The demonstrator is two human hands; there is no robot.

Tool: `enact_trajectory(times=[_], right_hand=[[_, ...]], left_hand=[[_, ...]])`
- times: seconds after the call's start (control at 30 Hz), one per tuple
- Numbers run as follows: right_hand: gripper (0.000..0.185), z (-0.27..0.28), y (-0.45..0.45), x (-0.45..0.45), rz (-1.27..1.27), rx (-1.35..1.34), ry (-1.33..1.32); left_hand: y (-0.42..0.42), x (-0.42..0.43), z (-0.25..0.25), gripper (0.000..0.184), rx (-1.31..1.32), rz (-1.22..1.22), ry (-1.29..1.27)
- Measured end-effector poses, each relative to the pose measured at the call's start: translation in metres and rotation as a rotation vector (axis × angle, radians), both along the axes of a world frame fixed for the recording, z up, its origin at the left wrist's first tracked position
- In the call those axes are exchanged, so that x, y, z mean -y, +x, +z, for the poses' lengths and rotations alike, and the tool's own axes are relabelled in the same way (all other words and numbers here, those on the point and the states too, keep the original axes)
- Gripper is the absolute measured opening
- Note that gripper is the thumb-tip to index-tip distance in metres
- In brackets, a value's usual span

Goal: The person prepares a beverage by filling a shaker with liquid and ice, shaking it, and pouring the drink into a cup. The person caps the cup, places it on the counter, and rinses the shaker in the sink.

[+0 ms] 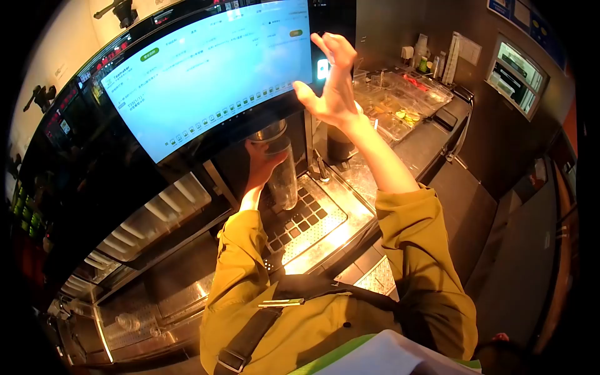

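Under the screen, my left hand is wrapped round a tall clear cup. The cup is tilted a little above a drip grate, and its top reaches up toward the machine's underside. Raised at the right edge of the lit touchscreen is my right hand, its fingers spread and nothing in them. Whether a fingertip touches the screen, I cannot tell.
On the counter to the right stands a clear-lidded tray of ingredients, with a dark container before it. Bottles stand behind. Pale containers line up at the left under the machine. A small window is at the right.
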State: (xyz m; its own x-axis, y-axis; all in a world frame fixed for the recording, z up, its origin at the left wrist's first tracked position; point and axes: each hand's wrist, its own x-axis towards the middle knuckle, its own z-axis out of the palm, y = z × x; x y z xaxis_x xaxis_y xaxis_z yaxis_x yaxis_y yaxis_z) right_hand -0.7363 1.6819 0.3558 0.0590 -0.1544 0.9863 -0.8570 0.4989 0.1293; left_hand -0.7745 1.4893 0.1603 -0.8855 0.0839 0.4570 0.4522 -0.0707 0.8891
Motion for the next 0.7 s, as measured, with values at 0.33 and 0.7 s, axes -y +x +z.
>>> enact_trajectory(times=[0.33,0.7], right_hand=[[0.053,-0.028,0.055,-0.010,-0.177,0.121,-0.288],[0.089,-0.428,0.188,-0.012,-0.297,1.351,0.076]], left_hand=[[-0.003,-0.005,0.003,0.097,-0.141,0.006,0.013],[0.002,-0.009,0.004,0.078,-0.149,0.027,0.015]])
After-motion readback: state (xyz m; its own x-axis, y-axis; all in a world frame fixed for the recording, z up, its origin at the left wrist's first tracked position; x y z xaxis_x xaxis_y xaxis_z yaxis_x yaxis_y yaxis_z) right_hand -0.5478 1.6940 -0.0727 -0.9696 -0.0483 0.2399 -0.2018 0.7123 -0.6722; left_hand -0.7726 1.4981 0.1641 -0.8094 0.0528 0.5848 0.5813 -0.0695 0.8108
